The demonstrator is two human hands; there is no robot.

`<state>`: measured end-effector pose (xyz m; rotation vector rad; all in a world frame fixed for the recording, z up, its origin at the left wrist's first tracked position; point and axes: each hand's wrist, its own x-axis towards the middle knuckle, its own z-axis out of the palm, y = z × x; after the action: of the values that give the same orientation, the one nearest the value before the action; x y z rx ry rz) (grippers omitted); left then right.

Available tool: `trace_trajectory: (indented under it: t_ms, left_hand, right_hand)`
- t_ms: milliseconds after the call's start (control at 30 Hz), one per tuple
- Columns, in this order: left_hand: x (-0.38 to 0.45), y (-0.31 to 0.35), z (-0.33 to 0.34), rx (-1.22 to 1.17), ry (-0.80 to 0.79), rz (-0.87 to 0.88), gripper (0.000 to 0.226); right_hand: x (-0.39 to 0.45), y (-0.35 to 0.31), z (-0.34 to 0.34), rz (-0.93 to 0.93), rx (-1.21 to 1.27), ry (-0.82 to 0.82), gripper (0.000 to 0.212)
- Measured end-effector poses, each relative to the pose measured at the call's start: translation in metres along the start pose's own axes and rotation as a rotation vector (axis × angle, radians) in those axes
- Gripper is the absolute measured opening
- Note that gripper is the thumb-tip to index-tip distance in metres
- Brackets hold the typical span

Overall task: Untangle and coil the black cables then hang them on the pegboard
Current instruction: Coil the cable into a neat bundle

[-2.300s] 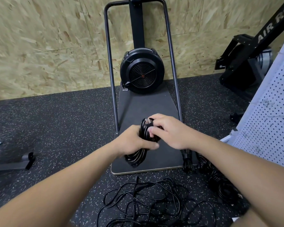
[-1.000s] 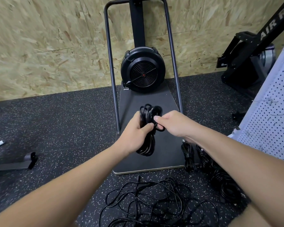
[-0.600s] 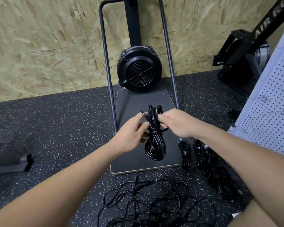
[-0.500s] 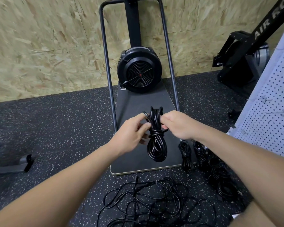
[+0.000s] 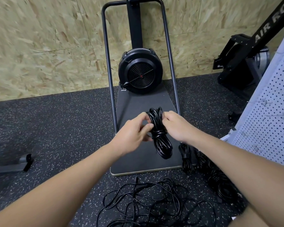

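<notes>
Lying nearest on the floor (image 5: 56,128), a tangled cable pile (image 5: 151,202) is not yet sorted. Finished bundles (image 5: 203,166) sit right of it. Farther, left hand (image 5: 131,135) and right hand (image 5: 175,126) fingers pinch a wrapped cable coil (image 5: 159,136) over the machine's base board (image 5: 138,104). Pegboard (image 5: 269,120) stands far right; nothing visibly hung; open floor left.

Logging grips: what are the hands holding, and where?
Both hands, left and right, pinch the coiled black cable at its upper loops, above the wrapped waist.
</notes>
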<state>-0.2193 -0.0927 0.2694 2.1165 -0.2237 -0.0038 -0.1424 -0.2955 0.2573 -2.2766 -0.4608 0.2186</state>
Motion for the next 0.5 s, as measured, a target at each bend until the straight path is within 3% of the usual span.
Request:
trace_trajectory:
  t_ms: [133,233,367,500]
  left_hand:
    - [-0.001,0.003,0.004,0.064,-0.016,0.049,0.003]
    - [0.002,0.006,0.008,0.216,0.028,0.074,0.013]
    - [0.001,0.008,0.006,0.218,0.037,0.075,0.012]
    - [0.003,0.009,0.012,0.358,0.144,0.084,0.014]
  right_hand:
    - [0.001,0.008,-0.004,0.003,0.169,0.04,0.033]
    - [0.001,0.01,-0.001,0.021,0.298,0.027,0.037]
    - [-0.002,0.004,0.0,0.011,0.413,0.003,0.022]
    - [0.0,-0.003,-0.001,-0.006,0.388,0.033,0.052]
